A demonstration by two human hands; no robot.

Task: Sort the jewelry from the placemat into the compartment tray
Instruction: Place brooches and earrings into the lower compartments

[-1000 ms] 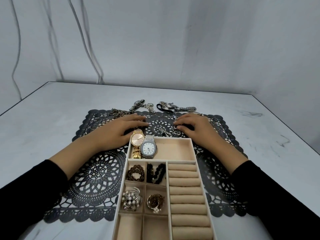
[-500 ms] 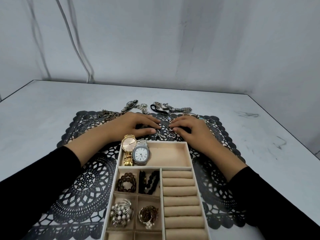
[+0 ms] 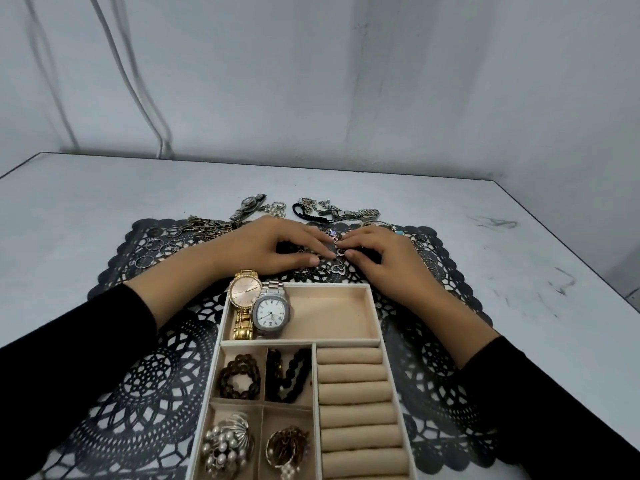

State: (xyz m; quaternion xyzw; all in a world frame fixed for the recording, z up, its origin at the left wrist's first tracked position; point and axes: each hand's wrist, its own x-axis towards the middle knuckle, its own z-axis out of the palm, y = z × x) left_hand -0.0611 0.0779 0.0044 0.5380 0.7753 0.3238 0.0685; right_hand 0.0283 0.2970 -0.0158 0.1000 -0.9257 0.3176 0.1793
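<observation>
The tray (image 3: 332,313) lies on the black lace placemat (image 3: 156,375), its near end cut off by the frame. Its nearest visible cells hold a pearl brooch (image 3: 227,441) and a tangle of gold rings (image 3: 287,446). Behind them sit brown beads (image 3: 239,375) and black beads (image 3: 289,375), with bare ring rolls (image 3: 356,393) on the right. In the wide far cell a gold watch (image 3: 245,289) and a silver watch (image 3: 270,313) lean at the left. Just beyond the tray both hands rest on the placemat with fingertips nearly meeting. The left hand (image 3: 270,247) lies flat with fingers stretched out. The right hand (image 3: 377,254) arches over a small silver charm (image 3: 339,249); whether it pinches the charm I cannot tell. Thin hoops (image 3: 162,244) lie to the left, and chains (image 3: 346,213) too small to make out lie at the far edge. The worktop (image 3: 519,237) is pale and scuffed, against a grey wall (image 3: 381,81) with hanging cables (image 3: 138,81).
</observation>
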